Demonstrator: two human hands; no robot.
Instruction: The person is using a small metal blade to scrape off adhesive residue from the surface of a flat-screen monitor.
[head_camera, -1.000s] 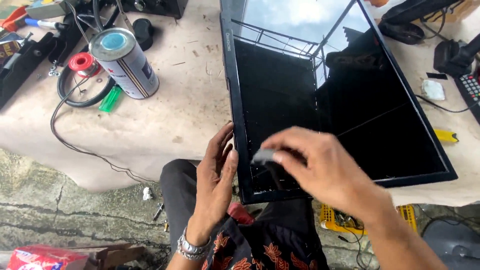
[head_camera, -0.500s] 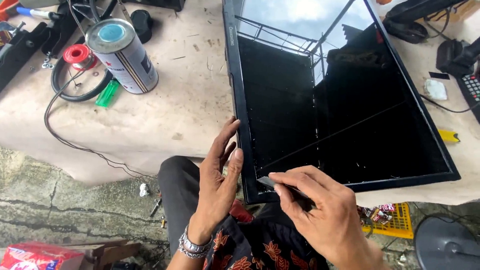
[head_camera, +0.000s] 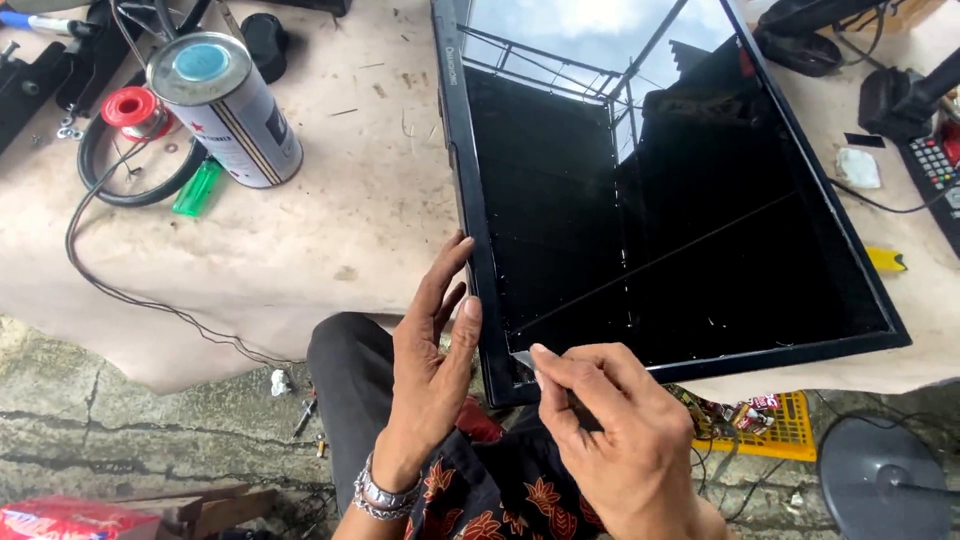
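Pinching a small grey blade (head_camera: 524, 359) between thumb and fingertips, the right hand (head_camera: 610, 430) presses its tip at the near-left corner of one flat black screen panel (head_camera: 640, 200); the grip is closed tight on the blade. From that pinch the panel stretches up and away, its long axis running away from the body; the left hand (head_camera: 430, 350) stands just to the left, fingers straight and apart, flat against the bezel edge, holding nothing. Farther left of the grip: one tin can (head_camera: 225, 110), one red spool (head_camera: 130, 108), one green lighter (head_camera: 197, 188), one black cable loop (head_camera: 110, 170).
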